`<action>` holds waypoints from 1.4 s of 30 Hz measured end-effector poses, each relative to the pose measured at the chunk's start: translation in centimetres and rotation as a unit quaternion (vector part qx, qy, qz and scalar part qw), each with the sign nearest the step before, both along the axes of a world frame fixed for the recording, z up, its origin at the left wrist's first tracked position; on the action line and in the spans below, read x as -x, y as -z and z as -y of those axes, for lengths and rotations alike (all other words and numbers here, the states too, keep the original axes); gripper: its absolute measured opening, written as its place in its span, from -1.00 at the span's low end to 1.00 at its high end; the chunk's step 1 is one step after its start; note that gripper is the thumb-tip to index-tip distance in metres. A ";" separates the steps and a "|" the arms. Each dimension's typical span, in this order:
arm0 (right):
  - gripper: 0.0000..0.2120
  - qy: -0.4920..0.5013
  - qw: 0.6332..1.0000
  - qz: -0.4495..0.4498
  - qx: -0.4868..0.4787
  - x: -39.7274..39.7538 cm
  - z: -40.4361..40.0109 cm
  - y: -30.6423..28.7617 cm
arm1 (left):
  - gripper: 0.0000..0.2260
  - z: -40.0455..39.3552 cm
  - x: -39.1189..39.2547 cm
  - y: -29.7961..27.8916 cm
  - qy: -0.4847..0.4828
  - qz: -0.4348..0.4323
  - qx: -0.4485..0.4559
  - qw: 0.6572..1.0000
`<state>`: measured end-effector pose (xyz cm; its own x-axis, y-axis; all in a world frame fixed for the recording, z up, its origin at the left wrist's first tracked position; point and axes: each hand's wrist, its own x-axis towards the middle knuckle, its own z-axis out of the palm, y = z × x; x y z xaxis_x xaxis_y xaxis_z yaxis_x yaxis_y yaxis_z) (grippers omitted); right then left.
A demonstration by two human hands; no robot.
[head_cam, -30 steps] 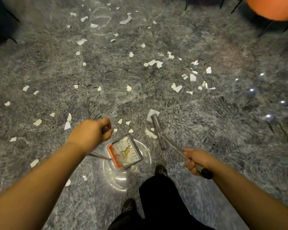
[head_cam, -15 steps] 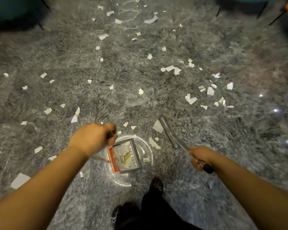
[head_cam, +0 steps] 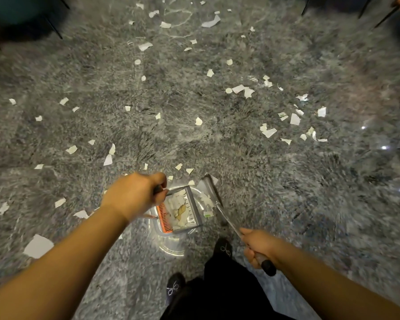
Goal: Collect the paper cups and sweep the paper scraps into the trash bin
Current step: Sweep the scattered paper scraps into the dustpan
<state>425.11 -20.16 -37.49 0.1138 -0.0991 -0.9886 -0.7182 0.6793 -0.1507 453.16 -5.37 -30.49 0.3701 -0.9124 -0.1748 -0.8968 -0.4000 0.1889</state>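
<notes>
My left hand [head_cam: 134,197] grips the upright handle of a grey dustpan [head_cam: 193,210] with an orange comb edge; white scraps and a tan piece lie inside it. My right hand [head_cam: 258,247] grips the black-tipped handle of a broom [head_cam: 226,218], whose grey head [head_cam: 209,189] rests on the floor just right of the pan's mouth, with a few scraps against it. Several white paper scraps [head_cam: 269,132] are scattered across the grey marbled floor [head_cam: 286,204]. No paper cup or trash bin is in view.
My dark trousers and shoes [head_cam: 222,248] stand just behind the dustpan. Thin black chair legs [head_cam: 53,26] stand at the far left, more legs [head_cam: 365,8] at the far right beside an orange seat edge. A large scrap [head_cam: 38,245] lies by my left forearm.
The broom head has swept toward me and leftward, pushing scraps up to the dustpan's mouth. The view has shifted forward and left; the orange seat has slid nearly out of frame.
</notes>
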 end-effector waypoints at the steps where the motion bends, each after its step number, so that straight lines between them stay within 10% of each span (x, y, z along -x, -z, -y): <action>1: -0.60 -0.012 1.000 0.007 -0.001 -0.1 -1.1 -0.1 | -0.86 -0.5 0.3 0.1 0.002 0.003 0.007 1.000; 21: -0.77 0.026 0.995 0.082 -0.051 0.8 -13.8 -5.7 | -0.91 -9.6 -1.0 -0.6 -0.058 -0.043 0.054 0.996; 42: -0.66 -0.049 0.997 0.058 0.026 -9.6 -3.0 -5.8 | -0.88 -14.4 -7.7 -3.0 -0.263 -0.023 0.071 0.962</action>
<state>434.73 -17.18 -31.66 0.2379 -0.1327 -0.9622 -0.7566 0.5959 -0.2692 460.91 8.98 -27.52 0.7823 -0.6165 -0.0896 -0.5664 -0.7637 0.3097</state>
